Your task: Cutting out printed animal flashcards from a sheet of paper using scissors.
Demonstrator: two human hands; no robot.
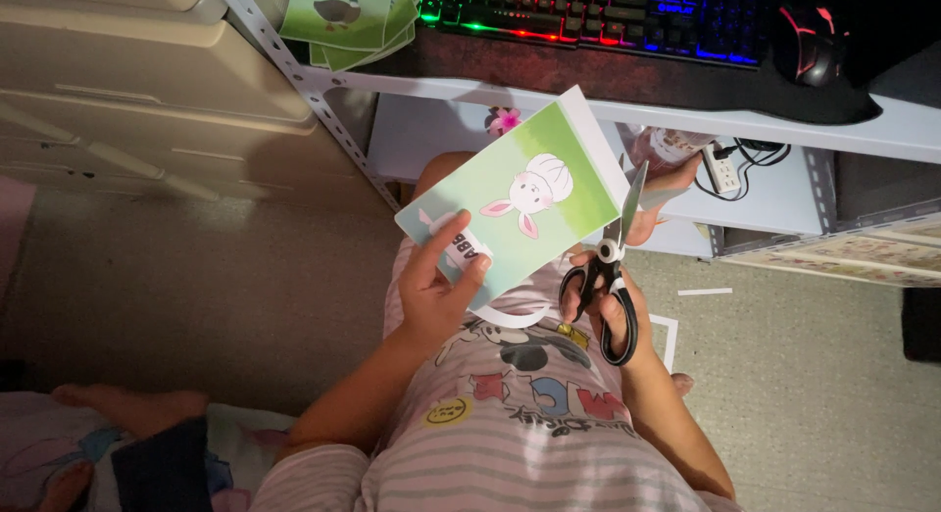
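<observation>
My left hand (pixel 431 287) grips the lower left corner of a green picture card (pixel 524 194) showing a white rabbit, held tilted in front of me. My right hand (pixel 613 311) has its fingers through the black handles of a pair of scissors (pixel 613 267). The blades point up and stand open along the card's right white margin. A thin white paper strip (pixel 510 319) curls down from the card's lower edge over my striped shirt.
A desk (pixel 686 115) with a lit rainbow keyboard (pixel 578 12) and a mouse (pixel 809 32) lies ahead. A stack of green cards with a duck (pixel 343 12) sits at its left. Beige drawers (pixel 147 91) stand left. Paper scraps (pixel 704 292) lie on the floor.
</observation>
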